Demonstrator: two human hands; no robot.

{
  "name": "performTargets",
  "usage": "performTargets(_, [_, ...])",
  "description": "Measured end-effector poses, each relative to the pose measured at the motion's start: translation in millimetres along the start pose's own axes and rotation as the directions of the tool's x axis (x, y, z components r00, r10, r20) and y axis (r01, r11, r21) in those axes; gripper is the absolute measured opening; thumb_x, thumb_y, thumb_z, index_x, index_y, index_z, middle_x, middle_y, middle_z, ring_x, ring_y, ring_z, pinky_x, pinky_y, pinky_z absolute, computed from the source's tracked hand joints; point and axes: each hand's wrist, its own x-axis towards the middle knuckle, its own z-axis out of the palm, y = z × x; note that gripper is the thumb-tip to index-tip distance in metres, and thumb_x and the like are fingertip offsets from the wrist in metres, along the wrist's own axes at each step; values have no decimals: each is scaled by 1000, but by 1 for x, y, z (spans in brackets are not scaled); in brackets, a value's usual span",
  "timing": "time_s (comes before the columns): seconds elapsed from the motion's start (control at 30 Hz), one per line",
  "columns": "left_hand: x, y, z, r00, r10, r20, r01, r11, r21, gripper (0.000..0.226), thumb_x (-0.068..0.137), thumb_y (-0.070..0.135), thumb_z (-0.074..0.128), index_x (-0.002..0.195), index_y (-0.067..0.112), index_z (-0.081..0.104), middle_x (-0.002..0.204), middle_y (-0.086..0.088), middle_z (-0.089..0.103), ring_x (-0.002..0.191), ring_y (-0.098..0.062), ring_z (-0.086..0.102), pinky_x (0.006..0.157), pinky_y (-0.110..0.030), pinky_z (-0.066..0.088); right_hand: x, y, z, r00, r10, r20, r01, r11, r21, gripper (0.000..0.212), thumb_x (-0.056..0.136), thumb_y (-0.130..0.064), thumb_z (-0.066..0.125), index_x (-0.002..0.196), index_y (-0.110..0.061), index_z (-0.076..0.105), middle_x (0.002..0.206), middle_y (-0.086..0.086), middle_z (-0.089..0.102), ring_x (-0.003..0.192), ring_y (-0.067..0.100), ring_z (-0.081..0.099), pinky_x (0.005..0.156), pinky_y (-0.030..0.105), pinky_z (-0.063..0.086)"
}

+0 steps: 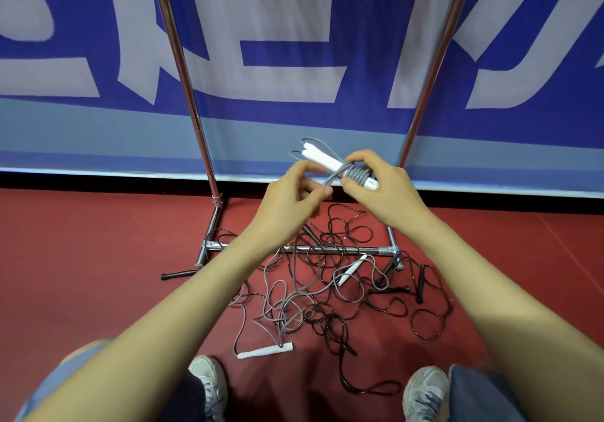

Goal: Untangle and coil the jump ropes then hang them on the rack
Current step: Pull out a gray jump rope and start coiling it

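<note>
Our right fingers point(361, 157) curl round the two white handles point(322, 159) of a grey jump rope point(354, 175), whose cord is wound in tight turns about the pair. The right hand point(384, 189) holds this bundle in the air, in front of the lower part of the rack point(183, 71) and near its right post. Our left fingers point(313, 194) pinch the loose run of the same grey cord just beside the coil, with the left hand point(287, 199) close to the right one. Below the left hand a grey strand hangs towards the tangle of ropes point(327, 294) on the red floor point(81, 258). That heap of black and grey cords lies over and in front of the rack's bottom bar, with white and black handles scattered through it. One white handle lies at the near edge, between our shoes point(209, 379) and the heap. Behind the rack stands a blue banner point(294, 13) with large pale letters.
</note>
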Motion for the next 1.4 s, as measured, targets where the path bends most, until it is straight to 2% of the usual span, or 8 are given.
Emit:
performTargets(0.1, [3,-5,-3,982,-172,83,171,985,16,13,89,23,68,87,11,65,73,-6,69,58,-10,57,63,-20,43,-1,0,0,999,-7,-42,4,996,-87,28,81,-39,66,107,-34,58,98,-9,61,79,16,54,76,36,49])
performTargets(0.23, [7,-4,-21,833,-350,428,436,892,-119,13,85,18,70,75,10,66,72,-8,65,60,-14,59,58,-23,49,-6,-6,-5,989,-105,-101,91,986,-137,34,78,-40,67,110,-33,58,101,-12,57,86,18,55,78,34,46])
performTargets(0.37, [18,-14,-28,981,-152,-120,180,945,274,15,79,22,77,75,11,68,78,-10,68,65,-25,63,63,-35,54,-6,-4,-6,993,-107,-49,94,971,-221,33,80,-41,66,110,-31,56,102,-12,59,88,19,57,77,33,44])
performTargets(0.47, [16,-15,-12,957,82,-277,63,877,476,18,92,24,60,82,13,51,87,-6,60,75,-28,62,74,-43,47,0,-3,0,997,-29,-71,15,980,-200,25,83,-42,61,102,-30,52,93,-10,60,79,22,54,68,32,40])
performTargets(0.7, [9,-6,9,978,-138,-156,125,988,-91,11,96,25,55,88,18,52,75,3,70,48,-7,41,52,-25,34,10,2,4,980,75,-185,-88,994,-64,26,88,-40,59,111,-29,54,93,0,63,82,26,55,71,36,45])
performTargets(0.93, [14,-5,-2,898,-408,164,426,717,-551,14,95,12,56,90,9,68,65,5,68,57,-6,39,56,-17,33,11,-1,4,977,99,-188,-48,965,258,17,83,-31,69,94,-37,58,76,-6,59,62,14,53,58,29,46])
performTargets(1.13, [9,-1,-2,988,-145,62,157,884,-439,7,87,9,66,89,12,72,70,1,69,55,-7,44,53,-18,35,16,-3,-3,966,223,-131,-137,870,473,6,86,-27,66,85,-32,63,62,0,62,45,16,47,44,25,37])
performTargets(1.4, [16,-17,-8,952,-266,150,300,905,-302,24,82,31,71,72,9,70,53,3,50,47,-9,34,52,-25,25,10,-10,-6,972,87,219,-229,563,794,17,88,-22,58,89,-6,65,74,15,63,44,19,43,38,20,25])
